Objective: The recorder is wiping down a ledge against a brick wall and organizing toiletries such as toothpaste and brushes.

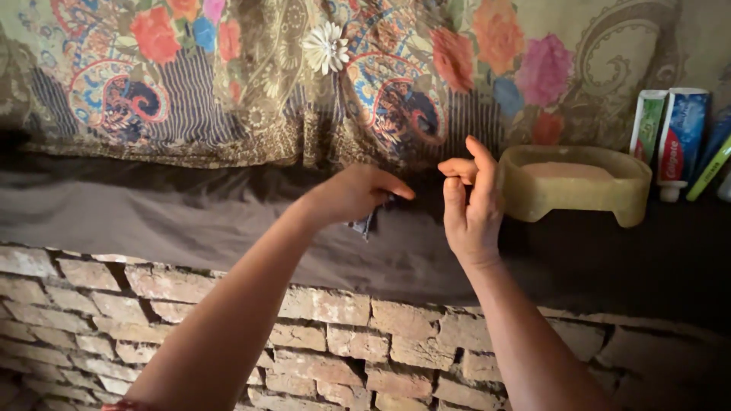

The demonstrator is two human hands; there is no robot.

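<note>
Furthest to the left of the hands, the flowered patterned cloth [228, 84] hangs down the wall, its lower hem ending just above a dark brown sheet [152, 217] that is draped over the edge of a rough brick ledge [320, 335]. The left hand [354, 194] is closed in a pinch on a small dark scrap of fabric [368, 223], which dangles just below its fingers, close against the brown sheet and under the hem of the flowered cloth. Just beside it, the right hand [470, 202] is raised and loosely half-curled, holding nothing that can be made out, its fingertips close to the hem but apart from the left hand. To the right of that hand stands a yellowish soap dish [575, 190] with a pale pink bar in it, and beyond it several toothpaste tubes [670, 137] lean upright against the wall. Judging from how things lie, the scrap is already in hand, while the cloths hang undisturbed, so the work at the hem looks barely begun.
</note>
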